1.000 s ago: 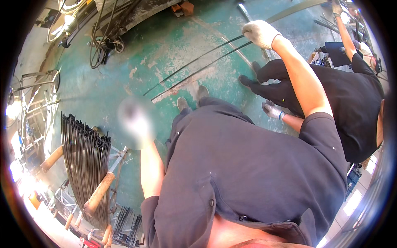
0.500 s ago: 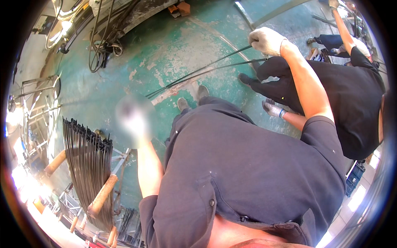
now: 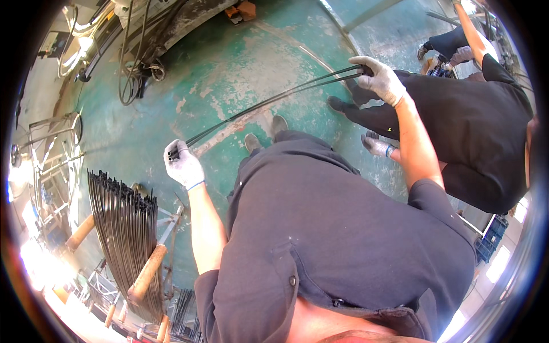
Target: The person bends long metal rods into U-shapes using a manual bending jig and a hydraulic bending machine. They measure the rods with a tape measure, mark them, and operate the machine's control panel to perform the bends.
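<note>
Several long thin black rods (image 3: 269,102) stretch between my two hands, slightly bowed above the floor. My left hand (image 3: 186,166), in a whitish work glove, is closed around them near one end, and their round tips poke out by the fingers. At the other end, my right hand (image 3: 382,81), gloved as well, has its thumb and forefinger on either side of the rod ends, which reach into the grip. Beside my left forearm, a thick bundle of similar black rods (image 3: 123,228) lies on a rack with brown roller-like arms (image 3: 147,273).
A co-worker in dark clothes (image 3: 474,126) is close on my right, one gloved hand (image 3: 376,145) near my right forearm. Cables (image 3: 128,68) hang from a machine at the far left. A metal frame with a wheel (image 3: 77,127) stands left. The green floor (image 3: 229,63) is worn.
My right hand has shifted down and turned, its fingers opening from a fist around the rod ends. The rods' right ends, previously spread apart, are now close together. My left hand remains near its place.
</note>
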`<state>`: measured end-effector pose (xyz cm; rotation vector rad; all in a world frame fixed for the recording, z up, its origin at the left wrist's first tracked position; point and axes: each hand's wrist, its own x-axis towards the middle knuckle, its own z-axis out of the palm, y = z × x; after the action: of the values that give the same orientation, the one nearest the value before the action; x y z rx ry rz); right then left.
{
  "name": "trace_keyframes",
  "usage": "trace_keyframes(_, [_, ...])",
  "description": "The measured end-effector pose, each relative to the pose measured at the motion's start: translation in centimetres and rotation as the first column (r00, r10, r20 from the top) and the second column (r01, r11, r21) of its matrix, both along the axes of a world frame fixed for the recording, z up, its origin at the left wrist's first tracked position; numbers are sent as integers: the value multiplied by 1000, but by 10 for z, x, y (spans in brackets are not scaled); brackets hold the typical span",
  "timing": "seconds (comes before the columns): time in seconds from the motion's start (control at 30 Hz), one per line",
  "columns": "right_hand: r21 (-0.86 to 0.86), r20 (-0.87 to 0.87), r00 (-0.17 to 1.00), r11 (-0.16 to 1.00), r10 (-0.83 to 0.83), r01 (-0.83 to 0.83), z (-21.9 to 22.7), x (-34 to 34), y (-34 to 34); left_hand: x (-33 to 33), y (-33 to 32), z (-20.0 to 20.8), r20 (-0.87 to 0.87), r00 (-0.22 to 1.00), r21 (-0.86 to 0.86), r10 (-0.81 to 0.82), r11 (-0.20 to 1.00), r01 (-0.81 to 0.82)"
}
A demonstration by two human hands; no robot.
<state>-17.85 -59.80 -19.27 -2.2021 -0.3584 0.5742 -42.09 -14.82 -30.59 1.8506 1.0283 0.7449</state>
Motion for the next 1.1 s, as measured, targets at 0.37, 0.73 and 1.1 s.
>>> trace_keyframes(0.37, [3,200,880,899,-431,439,-98,-20,30,5,7,6,10,1000,-37,-16,999,17])
trace_keyframes(0.73, [-54,328,886,930,-326,363,-97,-3,56,5,22,10,-43,999,27,9,1000,-8])
trace_keyframes(1.1, [-182,406,864,900,-298,396,-106,0,58,3,9,4,-90,996,-56,24,998,-29])
